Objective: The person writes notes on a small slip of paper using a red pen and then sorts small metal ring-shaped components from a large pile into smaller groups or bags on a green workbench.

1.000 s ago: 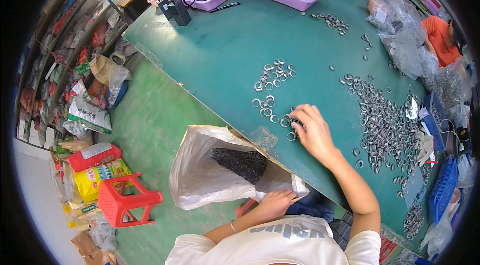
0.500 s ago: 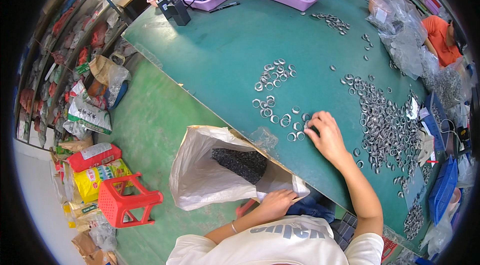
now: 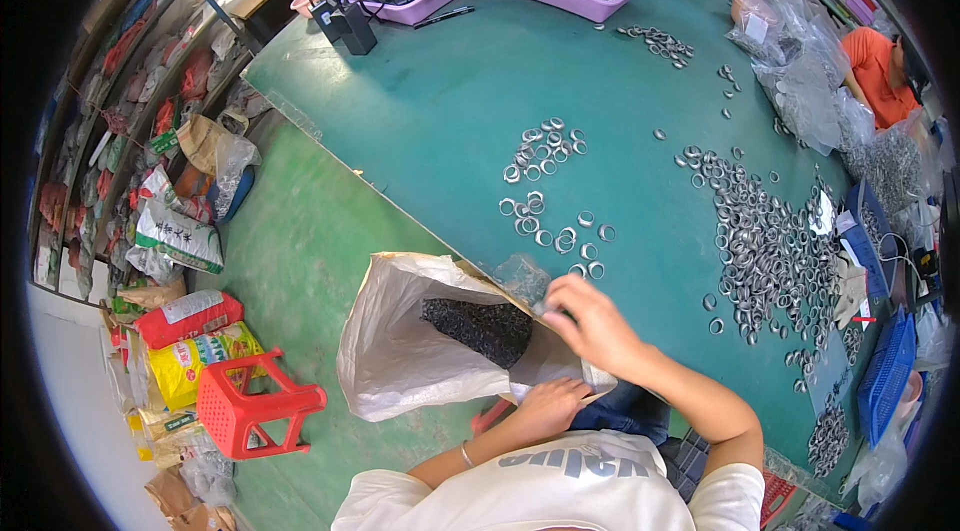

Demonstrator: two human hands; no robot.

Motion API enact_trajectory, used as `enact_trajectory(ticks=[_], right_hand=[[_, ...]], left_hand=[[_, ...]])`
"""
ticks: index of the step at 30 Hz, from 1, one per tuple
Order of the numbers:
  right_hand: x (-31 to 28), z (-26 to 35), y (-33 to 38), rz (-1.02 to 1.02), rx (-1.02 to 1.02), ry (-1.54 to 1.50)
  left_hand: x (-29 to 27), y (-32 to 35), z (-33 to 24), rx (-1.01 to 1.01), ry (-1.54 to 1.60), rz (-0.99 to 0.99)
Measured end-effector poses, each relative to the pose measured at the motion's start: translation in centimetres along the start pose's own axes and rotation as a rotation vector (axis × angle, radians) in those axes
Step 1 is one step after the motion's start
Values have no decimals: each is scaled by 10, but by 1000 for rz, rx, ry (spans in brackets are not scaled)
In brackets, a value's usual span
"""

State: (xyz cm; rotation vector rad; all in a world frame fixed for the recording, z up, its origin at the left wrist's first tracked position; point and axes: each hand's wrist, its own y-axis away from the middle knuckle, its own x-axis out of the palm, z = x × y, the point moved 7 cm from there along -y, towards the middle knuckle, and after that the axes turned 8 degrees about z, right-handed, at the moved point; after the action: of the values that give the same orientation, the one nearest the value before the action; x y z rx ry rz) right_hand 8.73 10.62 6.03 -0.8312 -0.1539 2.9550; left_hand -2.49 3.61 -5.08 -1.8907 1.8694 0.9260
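My left hand is closed on the near rim of a white woven sack, which gapes beside the table edge. A dark heap of small pieces lies inside it. My right hand is above the sack's right side by the table edge, fingers pinched together; what is between the fingertips is too small to make out. Just beyond, a clear plastic bag lies on the edge. Several loose metal rings are scattered on the green table, past my right hand.
A large pile of metal rings covers the table's right side. Pink tray with small metal parts and blue basket stand along its edges. On the floor are a red stool and packed bags. A person in orange sits at far right.
My right hand has moved left and nearer, from the loose rings on the table to above the sack's edge. My left hand stays on the sack's rim.
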Motion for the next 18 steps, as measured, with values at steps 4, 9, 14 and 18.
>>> enact_trajectory(ticks=[4,9,14,18], right_hand=[[-12,0,-10,-62,-42,109],[-65,-60,-13,-318,181,568],[-60,-67,-11,-315,93,545],[-48,-58,-14,-211,96,434]], left_hand=[[2,2,1,20,-15,-31],[-3,2,-5,32,-4,-28],[-5,2,-5,42,15,-39],[-1,4,-1,25,11,-25]])
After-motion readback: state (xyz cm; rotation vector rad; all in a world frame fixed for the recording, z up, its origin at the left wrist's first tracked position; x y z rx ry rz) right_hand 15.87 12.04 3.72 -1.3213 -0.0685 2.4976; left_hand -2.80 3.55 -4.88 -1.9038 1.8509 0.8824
